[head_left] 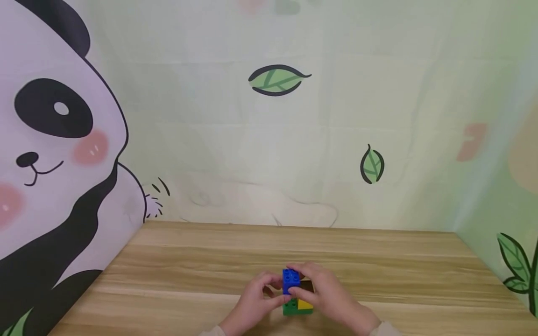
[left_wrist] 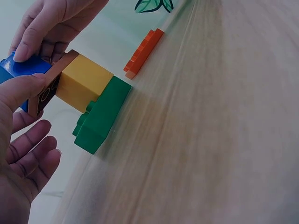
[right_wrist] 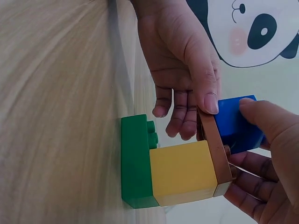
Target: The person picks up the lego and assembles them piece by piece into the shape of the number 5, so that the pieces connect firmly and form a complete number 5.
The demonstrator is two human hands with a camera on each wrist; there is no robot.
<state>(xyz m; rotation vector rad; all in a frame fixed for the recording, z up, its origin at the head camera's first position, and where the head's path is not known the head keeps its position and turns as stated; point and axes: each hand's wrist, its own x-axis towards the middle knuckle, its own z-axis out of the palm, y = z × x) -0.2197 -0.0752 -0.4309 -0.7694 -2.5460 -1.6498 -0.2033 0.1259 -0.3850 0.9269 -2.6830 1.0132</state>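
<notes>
A stack stands on the table: a green base, a yellow block on part of it, and a brown piece across the yellow one, overhanging the green studs. At the brown piece's overhanging end is a blue brick, slightly tilted in the right wrist view; whether it is fully seated I cannot tell. My left hand pinches the brown piece's end between thumb and forefinger, other fingers apart and bent. My right hand grips the blue brick between thumb and fingers.
An orange studded brick lies on the wooden table, beyond the stack in the left wrist view. Behind the table hangs a pale cloth with leaves and a panda printed on it; it also runs along both sides.
</notes>
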